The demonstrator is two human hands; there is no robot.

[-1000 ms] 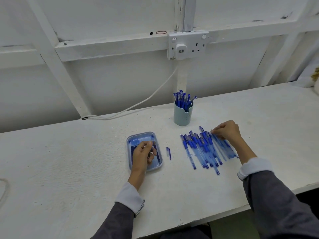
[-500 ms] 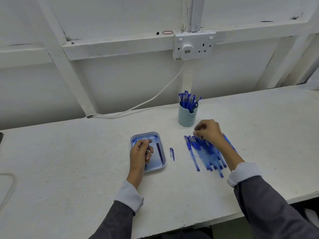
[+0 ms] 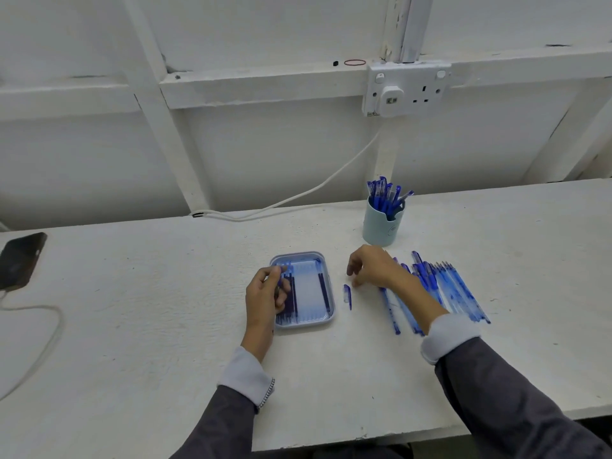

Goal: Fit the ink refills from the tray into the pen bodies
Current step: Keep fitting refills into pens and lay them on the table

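Right hand (image 3: 374, 268) now beside cap (image 3: 347, 294)

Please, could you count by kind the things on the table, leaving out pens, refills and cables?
Tray: 1
Pen cup: 1
Loose pen cap: 1
Phone: 1
Total: 4

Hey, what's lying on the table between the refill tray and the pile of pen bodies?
Head view: one small blue pen cap lies there on bare table, touching neither tray nor pen bodies.
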